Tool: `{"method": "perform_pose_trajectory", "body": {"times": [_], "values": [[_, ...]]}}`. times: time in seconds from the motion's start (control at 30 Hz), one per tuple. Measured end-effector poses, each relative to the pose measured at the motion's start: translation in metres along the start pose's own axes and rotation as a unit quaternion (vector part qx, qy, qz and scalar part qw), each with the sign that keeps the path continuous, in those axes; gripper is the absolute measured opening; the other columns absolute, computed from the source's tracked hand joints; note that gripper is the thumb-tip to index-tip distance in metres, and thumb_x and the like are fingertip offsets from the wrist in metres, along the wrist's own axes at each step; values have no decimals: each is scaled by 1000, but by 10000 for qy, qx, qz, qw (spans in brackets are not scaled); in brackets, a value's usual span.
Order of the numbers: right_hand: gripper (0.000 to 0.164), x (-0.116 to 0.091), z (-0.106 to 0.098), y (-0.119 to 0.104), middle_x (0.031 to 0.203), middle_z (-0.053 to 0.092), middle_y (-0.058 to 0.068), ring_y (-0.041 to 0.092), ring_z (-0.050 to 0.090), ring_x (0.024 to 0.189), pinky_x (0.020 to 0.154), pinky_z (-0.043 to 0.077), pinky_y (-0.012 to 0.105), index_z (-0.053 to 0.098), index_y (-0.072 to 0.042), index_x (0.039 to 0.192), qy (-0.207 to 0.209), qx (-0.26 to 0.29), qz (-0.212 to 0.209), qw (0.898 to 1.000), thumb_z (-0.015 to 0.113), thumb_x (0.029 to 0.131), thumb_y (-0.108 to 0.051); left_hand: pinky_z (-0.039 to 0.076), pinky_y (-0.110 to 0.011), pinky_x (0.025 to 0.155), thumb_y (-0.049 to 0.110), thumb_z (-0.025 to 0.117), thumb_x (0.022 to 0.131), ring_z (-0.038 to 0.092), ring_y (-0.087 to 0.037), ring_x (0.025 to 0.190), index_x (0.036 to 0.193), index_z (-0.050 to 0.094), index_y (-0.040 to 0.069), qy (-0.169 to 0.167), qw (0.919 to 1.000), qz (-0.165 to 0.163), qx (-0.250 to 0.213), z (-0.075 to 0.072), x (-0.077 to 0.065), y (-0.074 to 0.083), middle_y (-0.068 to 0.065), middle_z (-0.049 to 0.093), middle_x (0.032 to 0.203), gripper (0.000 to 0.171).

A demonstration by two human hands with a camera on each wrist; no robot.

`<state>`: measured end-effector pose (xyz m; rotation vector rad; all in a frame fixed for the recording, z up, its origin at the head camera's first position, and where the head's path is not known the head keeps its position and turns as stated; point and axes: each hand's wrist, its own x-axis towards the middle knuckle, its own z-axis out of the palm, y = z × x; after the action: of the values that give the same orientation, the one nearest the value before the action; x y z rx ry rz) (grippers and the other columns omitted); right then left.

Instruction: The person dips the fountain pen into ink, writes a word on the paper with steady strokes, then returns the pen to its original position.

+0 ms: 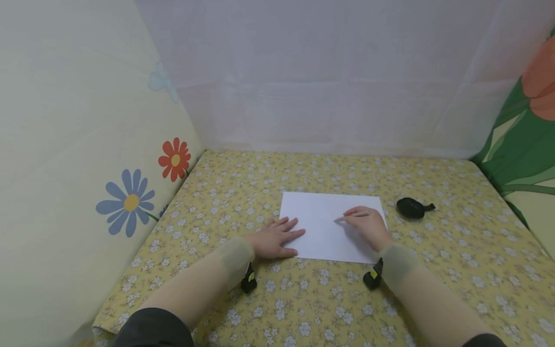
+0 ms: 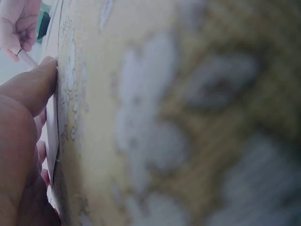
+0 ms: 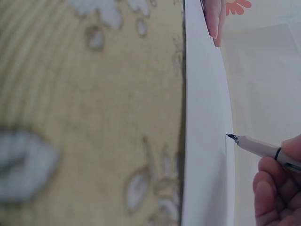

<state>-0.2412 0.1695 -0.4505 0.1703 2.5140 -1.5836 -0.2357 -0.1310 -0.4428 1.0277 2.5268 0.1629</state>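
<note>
A white sheet of paper lies on the flowered tablecloth. My left hand rests flat on its left edge with the fingers spread. In my right hand, over the right half of the sheet, a fountain pen is pinched between thumb and fingers. Its dark nib points left, at or just above the paper; whether it touches I cannot tell. No marks can be made out on the sheet. The left wrist view shows the left thumb along the paper's edge.
To the right of the paper lies a black rounded object with a short narrow neck. A yellow flowered tablecloth covers the table. Behind stands a pale cloth backdrop, with flower-printed panels on both sides.
</note>
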Motion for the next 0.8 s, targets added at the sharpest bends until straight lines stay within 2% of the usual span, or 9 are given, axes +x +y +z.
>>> {"method": "perform_pose_trajectory", "body": {"times": [0.2,0.57,0.8], "values": [[27,0,-5,5,121,60,9,24,51,103,82,41,34,71,-7,106,-6,0,-138,9999,65,91,-28,-1,-52,116,61,40,96,-3,-26,147,154,17,34,-48,10000,-32,37,0,0,0,-1,-2,161,68],[27,-3,-8,5,117,61,9,23,52,100,80,41,34,72,-6,105,65,-53,-193,9998,65,90,-28,-2,-51,116,60,41,96,-3,-25,147,154,17,34,-53,10000,-34,-22,0,1,0,0,-3,161,68],[31,-5,-2,-4,123,59,9,26,51,113,95,41,41,69,-7,111,7,391,-198,9990,66,90,-30,0,-52,116,59,42,96,-3,-25,147,154,18,33,-24,9999,-6,-143,1,-1,-1,0,-1,162,68]]}}
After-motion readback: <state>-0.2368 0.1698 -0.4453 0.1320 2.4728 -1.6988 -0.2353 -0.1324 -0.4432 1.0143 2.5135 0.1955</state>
